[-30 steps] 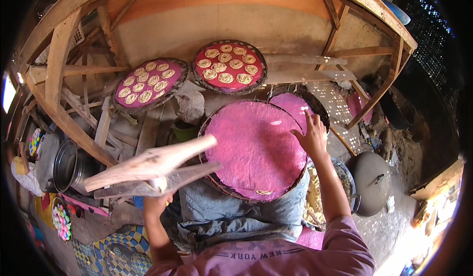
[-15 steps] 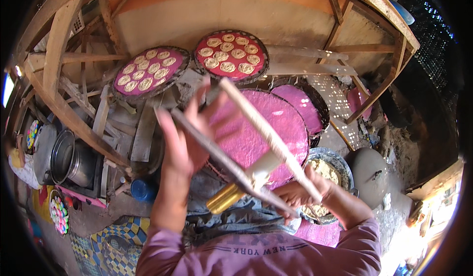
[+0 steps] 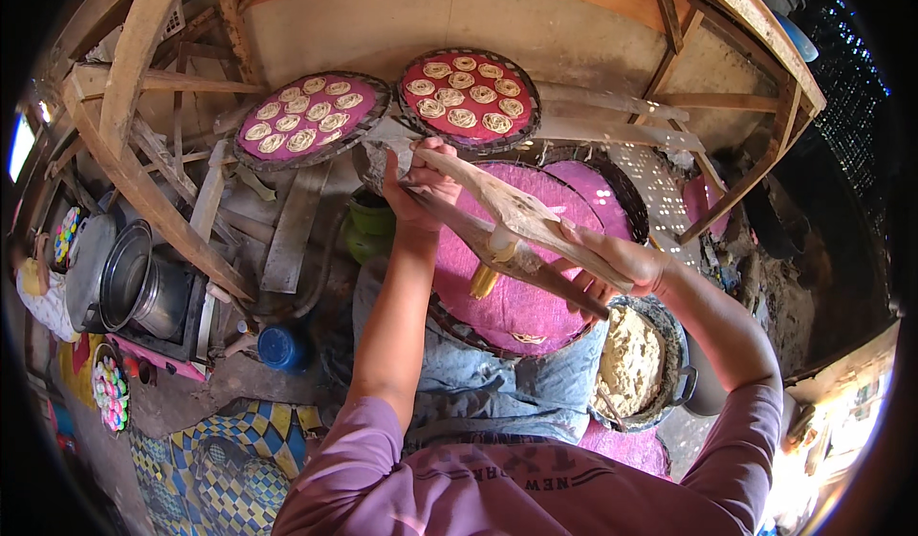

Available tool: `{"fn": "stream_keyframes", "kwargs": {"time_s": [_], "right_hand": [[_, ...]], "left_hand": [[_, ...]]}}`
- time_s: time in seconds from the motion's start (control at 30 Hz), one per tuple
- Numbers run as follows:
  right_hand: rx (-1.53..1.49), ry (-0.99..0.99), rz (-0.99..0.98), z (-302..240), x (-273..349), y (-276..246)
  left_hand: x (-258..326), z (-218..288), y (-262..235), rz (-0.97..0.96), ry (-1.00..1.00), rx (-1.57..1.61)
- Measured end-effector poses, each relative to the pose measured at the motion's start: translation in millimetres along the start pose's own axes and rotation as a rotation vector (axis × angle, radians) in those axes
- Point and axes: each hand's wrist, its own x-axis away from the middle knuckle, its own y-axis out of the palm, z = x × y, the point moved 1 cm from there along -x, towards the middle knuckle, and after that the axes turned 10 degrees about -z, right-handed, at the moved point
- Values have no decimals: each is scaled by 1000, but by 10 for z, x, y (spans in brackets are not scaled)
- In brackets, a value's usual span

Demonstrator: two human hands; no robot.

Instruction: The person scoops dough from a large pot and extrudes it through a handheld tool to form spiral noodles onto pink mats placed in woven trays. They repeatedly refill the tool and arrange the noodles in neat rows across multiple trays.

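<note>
Both my hands hold a wooden hand press [image 3: 516, 213], made of two long bars with a brass cylinder [image 3: 484, 281] hanging beneath. My left hand [image 3: 428, 184] grips the bars' far-left ends, its thumb sticking out. On the opposite ends, my right hand [image 3: 622, 263] has its fingers wrapped round the handles. The cylinder hangs tilted above a round tray covered with pink cloth [image 3: 564, 297]. A few pale dough strands [image 3: 528, 338] lie at that tray's near edge. To the right stands a basin [image 3: 681, 345] of pale dough [image 3: 631, 364].
Two round trays, one with pink cloth [image 3: 316, 142] and one with red cloth [image 3: 446, 96], hold several dough coils at the back. Another pink-covered tray [image 3: 598, 192] lies behind the near one. A metal pot [image 3: 158, 311] and blue container [image 3: 279, 347] stand left. Wooden beams [image 3: 143, 192] frame the space.
My left hand was open and off the press; now it grips the bars. The press has moved away from my body over the tray, its cylinder now hanging more downward.
</note>
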Motion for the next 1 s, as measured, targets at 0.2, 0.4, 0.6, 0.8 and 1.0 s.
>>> {"fn": "stream_keyframes", "kwargs": {"time_s": [0.2, 0.4, 0.6, 0.8, 1.0], "right_hand": [[126, -119, -51, -261, 191, 297], [188, -46, 35, -324, 235, 262], [101, -25, 148, -141, 259, 297], [194, -69, 170, -49, 136, 158], [115, -195, 54, 185, -70, 19]], "left_hand": [[-22, 180, 172, 44, 115, -300], [-205, 48, 346, 58, 102, -180], [-61, 76, 423, 55, 99, -184], [-57, -11, 11, -9, 68, -123], [-19, 105, 279, 246, -101, -340]]}}
